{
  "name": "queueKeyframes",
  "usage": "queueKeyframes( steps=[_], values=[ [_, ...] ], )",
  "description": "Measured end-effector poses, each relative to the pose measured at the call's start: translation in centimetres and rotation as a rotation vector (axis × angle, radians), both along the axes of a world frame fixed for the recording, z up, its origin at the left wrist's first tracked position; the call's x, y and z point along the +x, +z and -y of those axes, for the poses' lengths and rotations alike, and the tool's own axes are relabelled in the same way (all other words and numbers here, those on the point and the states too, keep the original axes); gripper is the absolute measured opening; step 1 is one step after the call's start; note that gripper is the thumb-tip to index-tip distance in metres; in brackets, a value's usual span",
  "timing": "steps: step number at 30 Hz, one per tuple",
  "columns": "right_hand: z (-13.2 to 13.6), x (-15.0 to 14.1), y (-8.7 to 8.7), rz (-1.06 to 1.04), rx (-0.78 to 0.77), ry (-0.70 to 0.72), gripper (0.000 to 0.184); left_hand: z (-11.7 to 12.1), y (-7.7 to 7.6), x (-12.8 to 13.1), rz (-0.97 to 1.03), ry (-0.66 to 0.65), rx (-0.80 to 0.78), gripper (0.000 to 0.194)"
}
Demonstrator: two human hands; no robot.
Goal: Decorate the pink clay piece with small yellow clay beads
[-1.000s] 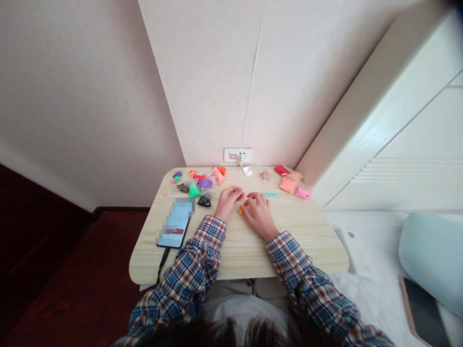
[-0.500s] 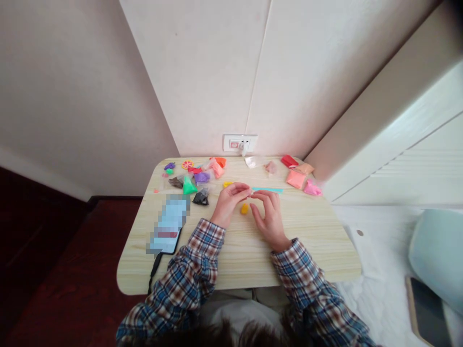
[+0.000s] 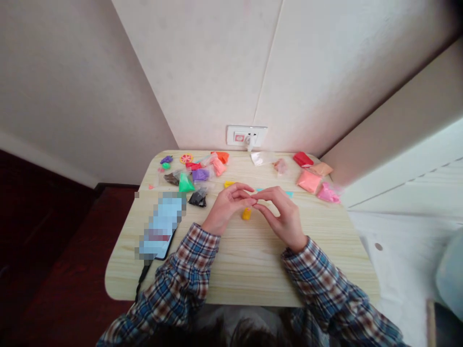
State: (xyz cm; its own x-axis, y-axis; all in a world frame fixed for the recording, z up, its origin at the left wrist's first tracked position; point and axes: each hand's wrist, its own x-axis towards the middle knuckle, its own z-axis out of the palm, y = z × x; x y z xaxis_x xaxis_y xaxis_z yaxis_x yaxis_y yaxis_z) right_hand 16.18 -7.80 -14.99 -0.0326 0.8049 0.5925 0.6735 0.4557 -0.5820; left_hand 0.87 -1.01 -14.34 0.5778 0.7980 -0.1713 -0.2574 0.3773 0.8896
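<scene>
My left hand (image 3: 230, 205) and my right hand (image 3: 281, 212) meet over the middle of the table, fingertips pinched together. Whatever lies between the fingers is too small and hidden to make out. Just below the fingertips sits a small yellow lump of clay (image 3: 246, 214) on the tabletop. Behind my left hand a yellow piece (image 3: 229, 184) shows in part. A light blue strip (image 3: 285, 193) lies behind my right hand, partly covered by it.
Bags of coloured clay, among them green (image 3: 185, 183), black (image 3: 198, 198) and purple (image 3: 200, 174), lie at the back left. Coral (image 3: 308, 181) and pink (image 3: 328, 193) bags are at the back right. A phone (image 3: 162, 226) with a cable lies left on the table (image 3: 249, 279).
My right thumb has risen to join the fingertips; before, it hung apart from them. The whole view has shifted slightly with my head.
</scene>
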Motion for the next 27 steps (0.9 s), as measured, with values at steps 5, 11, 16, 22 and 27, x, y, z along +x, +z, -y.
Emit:
queueKeyframes(
  steps=[5, 11, 16, 22, 27],
  values=[
    [0.0, 0.0, 0.0, -0.025, 0.033, 0.009, 0.009, -0.2, -0.1, -0.2, -0.015, -0.013, -0.007, 0.027],
    [0.5, 0.0, 0.1, -0.026, 0.063, -0.005, 0.01, -0.2, -0.3, -0.2, -0.046, -0.051, -0.006, 0.034],
    [0.9, 0.4, 0.1, 0.017, 0.06, 0.012, 0.013, 0.0, -0.2, -0.3, -0.076, -0.082, -0.015, 0.03],
    [0.9, 0.5, 0.4, 0.033, 0.058, 0.025, 0.014, 0.0, 0.0, -0.3, -0.091, -0.082, -0.018, 0.03],
    [0.9, 0.4, 0.7, -0.006, 0.051, 0.035, 0.015, 0.1, 0.2, -0.1, -0.093, -0.092, -0.054, 0.033]
  ],
)
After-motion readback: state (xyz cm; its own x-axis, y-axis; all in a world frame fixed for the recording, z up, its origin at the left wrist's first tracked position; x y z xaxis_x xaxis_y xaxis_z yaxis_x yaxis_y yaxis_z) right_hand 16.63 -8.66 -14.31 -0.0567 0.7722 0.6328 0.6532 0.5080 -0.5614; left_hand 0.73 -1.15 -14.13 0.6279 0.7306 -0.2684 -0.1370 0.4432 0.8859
